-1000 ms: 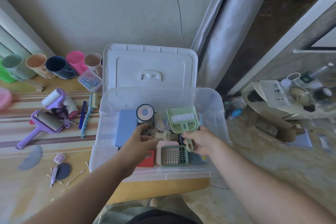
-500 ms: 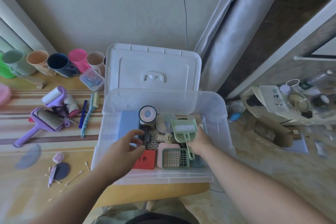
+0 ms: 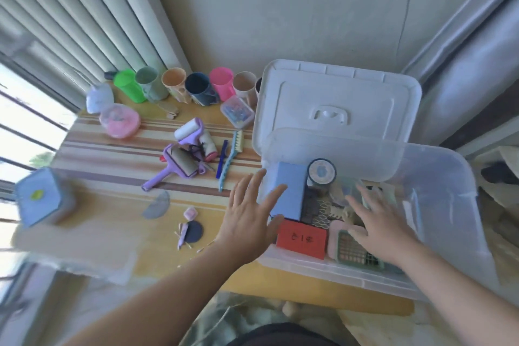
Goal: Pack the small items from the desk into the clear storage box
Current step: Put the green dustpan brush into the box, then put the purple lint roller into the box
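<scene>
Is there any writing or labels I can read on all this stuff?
Nothing reads clearly.
Red box in the clear storage box: dark handwritten marks, too blurred to read.
Round black tin: pale printed lid label, too small to read.
Blue container on the desk: yellow-green sticker, no legible text.

Both hands spread, empty.
Left hand [image 3: 250,222] splayed flat at frame centre; right hand [image 3: 384,227] outstretched, lower right of centre.

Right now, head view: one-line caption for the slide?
Both hands open, left hand over the clear storage box rim, right hand inside above packed items; lint rollers remain on desk.
</scene>
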The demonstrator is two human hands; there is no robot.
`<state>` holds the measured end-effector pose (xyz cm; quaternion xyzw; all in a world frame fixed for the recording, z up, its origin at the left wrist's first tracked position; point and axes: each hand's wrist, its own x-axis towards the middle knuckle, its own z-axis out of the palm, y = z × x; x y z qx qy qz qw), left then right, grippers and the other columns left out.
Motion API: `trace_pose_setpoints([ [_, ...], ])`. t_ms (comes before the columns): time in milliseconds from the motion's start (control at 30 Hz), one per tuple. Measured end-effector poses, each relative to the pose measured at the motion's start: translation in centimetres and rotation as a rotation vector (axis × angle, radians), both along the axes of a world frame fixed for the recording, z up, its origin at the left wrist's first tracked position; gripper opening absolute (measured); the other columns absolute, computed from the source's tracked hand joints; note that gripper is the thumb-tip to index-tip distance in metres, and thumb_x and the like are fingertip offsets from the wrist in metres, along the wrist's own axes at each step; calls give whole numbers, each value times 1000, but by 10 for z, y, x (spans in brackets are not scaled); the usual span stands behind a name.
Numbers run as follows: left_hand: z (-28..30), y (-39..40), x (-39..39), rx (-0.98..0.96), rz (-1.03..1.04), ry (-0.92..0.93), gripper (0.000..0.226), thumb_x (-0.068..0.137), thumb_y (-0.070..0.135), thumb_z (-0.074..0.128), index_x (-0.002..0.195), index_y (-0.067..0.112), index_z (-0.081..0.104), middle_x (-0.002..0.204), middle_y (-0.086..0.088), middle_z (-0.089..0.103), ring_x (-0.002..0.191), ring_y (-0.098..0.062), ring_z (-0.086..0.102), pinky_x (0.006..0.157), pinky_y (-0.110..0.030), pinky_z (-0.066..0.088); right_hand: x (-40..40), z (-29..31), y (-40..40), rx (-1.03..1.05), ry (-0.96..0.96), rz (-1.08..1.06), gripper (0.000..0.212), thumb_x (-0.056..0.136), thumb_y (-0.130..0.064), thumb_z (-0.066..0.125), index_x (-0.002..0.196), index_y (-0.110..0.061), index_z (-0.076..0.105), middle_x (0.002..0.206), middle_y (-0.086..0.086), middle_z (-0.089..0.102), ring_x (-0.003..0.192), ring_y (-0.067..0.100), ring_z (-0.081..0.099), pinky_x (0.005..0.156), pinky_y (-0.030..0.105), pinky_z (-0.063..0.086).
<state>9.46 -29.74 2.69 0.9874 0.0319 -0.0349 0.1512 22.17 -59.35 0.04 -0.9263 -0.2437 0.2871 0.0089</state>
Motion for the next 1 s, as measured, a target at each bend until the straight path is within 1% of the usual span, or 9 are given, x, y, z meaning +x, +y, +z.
trace_pose_setpoints([
  [67, -4, 30, -8, -101, 90, -25, 55, 101, 52, 43, 153, 39, 35, 165, -8, 26, 149, -38, 24, 120, -54, 26, -2, 15, 33, 220, -149, -54, 59, 103, -36, 61, 158, -25, 43, 172, 5, 23, 157, 31, 26, 121, 49, 33],
  [167, -20, 94, -20, -163, 249, -92, 50, 99, 43, 53, 147, 33, 44, 157, -10, 37, 141, -40, 35, 115, -56, 33, -8, 38, 104, 604, -326, -53, 43, 92, -9, 72, 135, -12, 67, 134, 8, 66, 119, 30, 65, 94, 41, 55],
  [267, -47, 179, -32, -115, 374, -43, 63, 84, 25, 71, 143, 27, 50, 152, -14, 39, 133, -43, 40, 111, -57, 35, -28, 54, 197, 750, -357, 48, 36, 90, -4, 70, 125, -14, 70, 122, 1, 69, 112, 18, 62, 89, 31, 51],
  [367, -77, 260, -33, -105, 459, 21, 59, 77, 24, 62, 135, 22, 60, 139, -12, 54, 124, -42, 48, 111, -52, 36, -47, 48, 287, 748, -237, 75, 36, 91, -10, 66, 125, -19, 69, 123, -2, 65, 111, 19, 61, 83, 32, 52],
  [600, -135, 346, -9, -208, 474, 394, 56, 91, 27, 62, 145, 24, 49, 138, -13, 54, 125, -42, 51, 102, -47, 42, -70, -29, 386, 224, 183, -104, 47, 100, -25, 54, 147, -31, 51, 150, -4, 44, 132, 25, 52, 101, 46, 51],
  [733, -142, 348, -5, -151, 438, 440, 27, 90, 31, 57, 116, 25, 64, 110, -4, 67, 105, -34, 64, 74, -36, 46, -84, -44, 391, 160, 229, -141, 48, 103, -28, 54, 150, -31, 48, 155, -5, 41, 131, 24, 54, 99, 43, 53],
  [833, -125, 333, -14, -272, 435, 409, 12, 86, 33, 63, 83, 22, 64, 75, 3, 65, 77, -27, 63, 57, -33, 41, -93, -40, 401, 249, 266, -252, 49, 103, -38, 54, 151, -31, 48, 149, -7, 51, 127, 15, 57, 98, 36, 50],
  [933, -92, 299, -36, -515, 458, 343, 10, 87, 34, 66, 81, 27, 61, 64, 6, 62, 58, -9, 57, 47, -21, 34, -102, -28, 420, 571, 515, -633, 65, 100, -49, 61, 159, -34, 37, 120, -18, 66, 92, 6, 71, 86, 24, 53],
  [1000, -74, 269, -53, -659, 424, 329, 10, 91, 38, 63, 87, 31, 59, 66, 8, 63, 59, -3, 59, 48, -17, 37, -107, -28, 432, 715, 552, -842, 69, 93, -52, 69, 154, -44, 37, 110, -21, 70, 90, 12, 71, 90, 30, 58],
])
